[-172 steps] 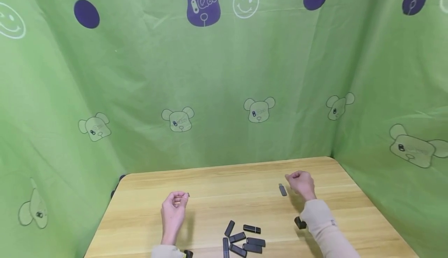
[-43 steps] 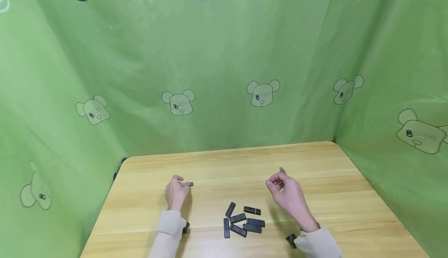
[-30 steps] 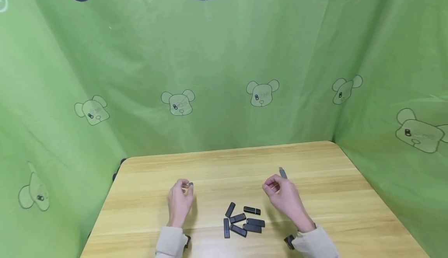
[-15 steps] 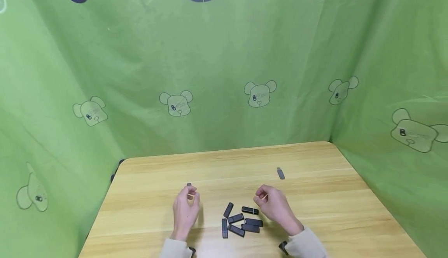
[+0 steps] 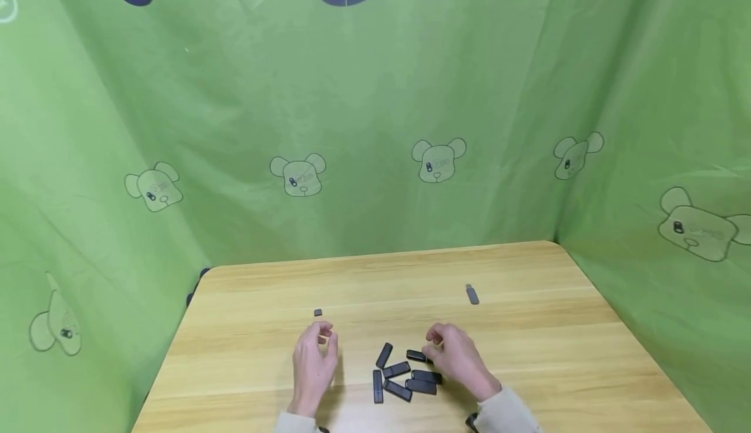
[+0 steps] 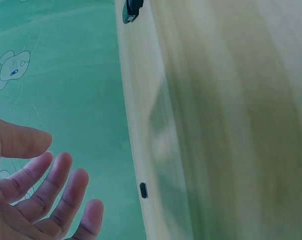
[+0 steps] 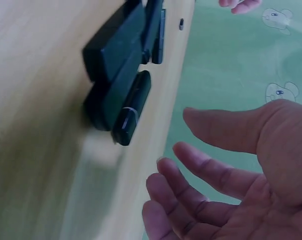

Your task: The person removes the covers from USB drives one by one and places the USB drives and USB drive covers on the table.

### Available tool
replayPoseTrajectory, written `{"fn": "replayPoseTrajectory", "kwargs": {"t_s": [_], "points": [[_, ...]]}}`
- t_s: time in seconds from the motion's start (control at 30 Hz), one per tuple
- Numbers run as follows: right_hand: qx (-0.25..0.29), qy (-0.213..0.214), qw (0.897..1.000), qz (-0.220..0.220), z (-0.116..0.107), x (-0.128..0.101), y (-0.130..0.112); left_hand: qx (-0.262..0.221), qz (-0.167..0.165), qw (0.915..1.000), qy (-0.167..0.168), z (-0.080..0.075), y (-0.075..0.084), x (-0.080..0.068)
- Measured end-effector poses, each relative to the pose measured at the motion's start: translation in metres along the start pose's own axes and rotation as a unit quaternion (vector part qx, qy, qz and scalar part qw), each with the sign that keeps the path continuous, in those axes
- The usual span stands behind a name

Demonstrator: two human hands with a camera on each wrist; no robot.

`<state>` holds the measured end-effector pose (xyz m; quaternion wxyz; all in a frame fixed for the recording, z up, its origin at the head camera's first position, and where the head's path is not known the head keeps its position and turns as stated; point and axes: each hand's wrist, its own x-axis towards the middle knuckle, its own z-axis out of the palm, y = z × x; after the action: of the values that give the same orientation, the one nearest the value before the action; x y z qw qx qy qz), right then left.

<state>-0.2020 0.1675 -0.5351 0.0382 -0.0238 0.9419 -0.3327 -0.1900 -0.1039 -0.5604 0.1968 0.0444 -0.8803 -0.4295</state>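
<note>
My left hand, its fingers relaxed and apart, hovers over the table's left half and holds nothing. A small dark cap lies on the table just beyond its fingertips; the left wrist view shows the same cap. My right hand is above a black USB stick with a thin silver band and partly covers it in the head view. In the right wrist view, that banded USB stick lies apart from the right thumb and loosely bent fingers. Farther back on the right lies an uncapped grey USB stick.
Several other black USB sticks lie in a loose cluster between the hands, two of them side by side at its right. The wooden table meets a green printed curtain at the back and sides.
The left hand let go of the cap, which now lies on the table, and drew back nearer the person. The right hand moved from beside the uncapped USB stick left and nearer, to the banded one.
</note>
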Motion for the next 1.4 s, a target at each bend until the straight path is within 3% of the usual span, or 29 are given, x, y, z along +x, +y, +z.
{"fn": "replayPoseTrajectory", "kwargs": {"t_s": [0.27,0.77,1.07,1.4], "points": [[-0.038,-0.02,0.999,-0.006,0.009,-0.002,0.008,0.015,0.016,0.9997,0.008,-0.001,-0.001,-0.005],[-0.054,-0.01,0.998,-0.019,0.019,-0.003,0.016,0.007,-0.004,0.9999,-0.013,0.004,-0.001,-0.014],[0.0,-0.014,1.0,0.004,0.019,-0.001,0.017,0.011,0.002,0.9999,-0.003,0.003,0.001,-0.011],[0.122,0.009,0.992,-0.024,0.005,0.006,0.006,0.01,0.029,0.9995,0.01,-0.001,0.009,-0.006]]}}
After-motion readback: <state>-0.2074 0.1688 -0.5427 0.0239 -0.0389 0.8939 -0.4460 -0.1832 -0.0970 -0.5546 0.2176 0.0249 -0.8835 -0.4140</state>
